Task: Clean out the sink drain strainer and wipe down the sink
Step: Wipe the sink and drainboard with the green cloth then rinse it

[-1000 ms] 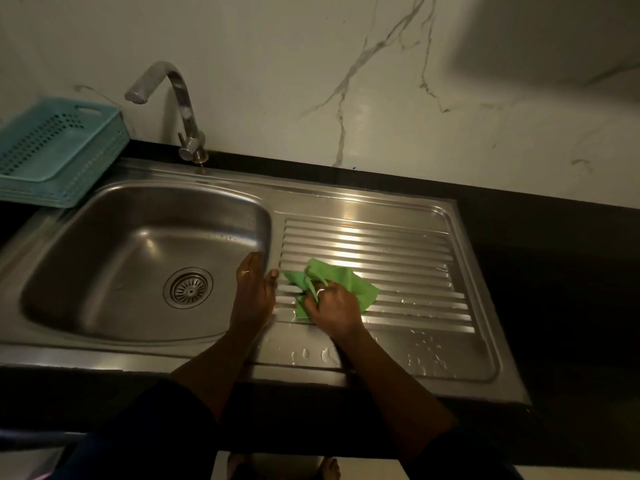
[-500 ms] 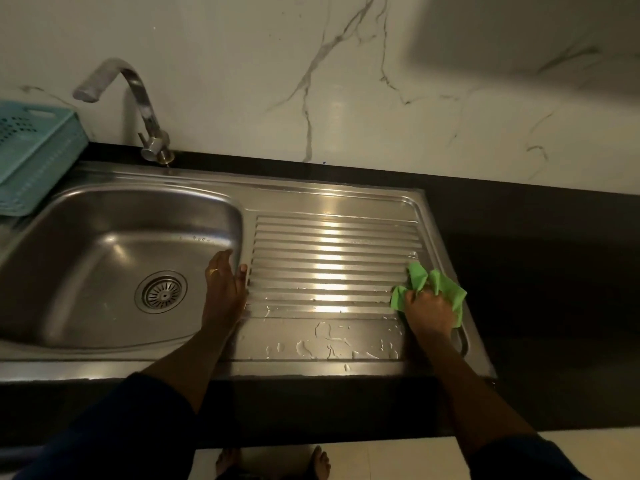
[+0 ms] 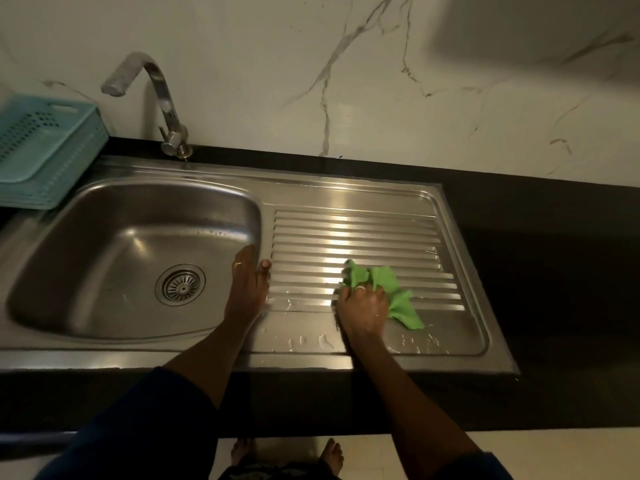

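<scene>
The right hand (image 3: 362, 306) has its fingers curled down tight over a crumpled green cloth (image 3: 388, 289), pressing it flat onto the ribbed drainboard (image 3: 353, 237) of the stainless steel sink (image 3: 346, 192). The soft, wrinkled cloth bunches out beyond the knuckles and trails off to the right of the hand. The left hand (image 3: 246, 289) holds nothing: its fingers lie together and nearly straight, draped over the rounded lip between bowl and drainboard, with the thumb resting apart on the drainboard side and a ring on one finger.

Left of that hand, the round slotted drain strainer (image 3: 180, 285) sits seated in the floor of the smooth, rounded bowl. Water droplets bead on the flat metal strip in front of the drainboard's ridges. Behind the bowl rises a curved metal faucet (image 3: 162, 98), and left of the faucet rests a perforated teal plastic basket (image 3: 41, 147). A dark countertop (image 3: 540, 254) frames the sink below a veined white marble wall (image 3: 346, 81).
</scene>
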